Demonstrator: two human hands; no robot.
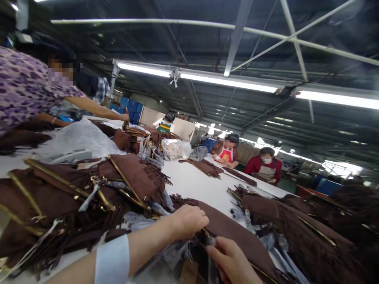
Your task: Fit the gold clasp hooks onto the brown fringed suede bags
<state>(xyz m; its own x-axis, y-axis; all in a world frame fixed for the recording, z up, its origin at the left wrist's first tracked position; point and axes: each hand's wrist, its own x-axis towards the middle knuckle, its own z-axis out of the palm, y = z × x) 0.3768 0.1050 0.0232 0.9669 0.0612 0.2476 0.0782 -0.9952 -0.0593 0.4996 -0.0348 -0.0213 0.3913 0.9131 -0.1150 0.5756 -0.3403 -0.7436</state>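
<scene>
A long brown fringed bag (231, 223) with a gold zip edge lies before me at the lower middle. My left hand (189, 221), with a pale blue band on the forearm, is closed at the bag's near edge; what its fingers pinch is hidden. Just right of it and lower, my right hand (229, 256) has thumb and fingers closed round a small strip of clear plastic wrap (211, 241) beside the bag's hardware. A brown tag (188, 272) hangs below, among more crumpled plastic.
Brown bags with gold zips (68, 189) are heaped at left; more fringed bags (296, 221) lie at right on the white table (195, 181). At upper left a person in a purple patterned top reaches over the table. Other people sit at the far side.
</scene>
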